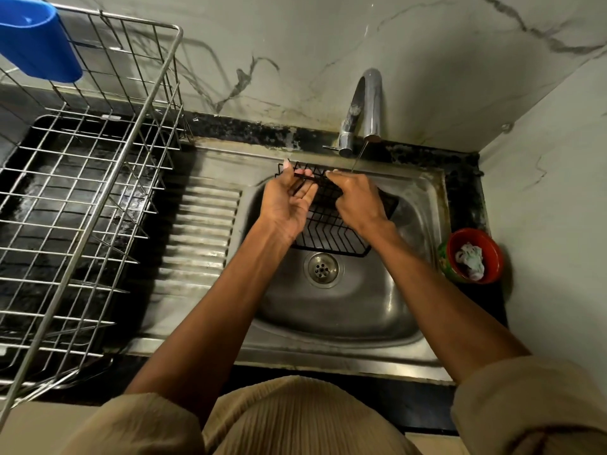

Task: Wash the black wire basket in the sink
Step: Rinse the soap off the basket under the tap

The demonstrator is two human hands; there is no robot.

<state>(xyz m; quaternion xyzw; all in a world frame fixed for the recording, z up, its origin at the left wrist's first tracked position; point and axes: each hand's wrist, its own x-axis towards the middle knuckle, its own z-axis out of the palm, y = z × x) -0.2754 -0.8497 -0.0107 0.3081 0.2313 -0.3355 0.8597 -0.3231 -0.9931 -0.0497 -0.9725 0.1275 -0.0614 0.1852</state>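
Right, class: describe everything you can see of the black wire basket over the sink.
The black wire basket is a small rectangular rack of thin dark wires that look coated, with parallel bars and a heavier rim. It is held tilted above the steel sink, its far edge raised toward the tap, where a thin stream of water falls. The left hand holds its left rim; the right hand grips the top wires.
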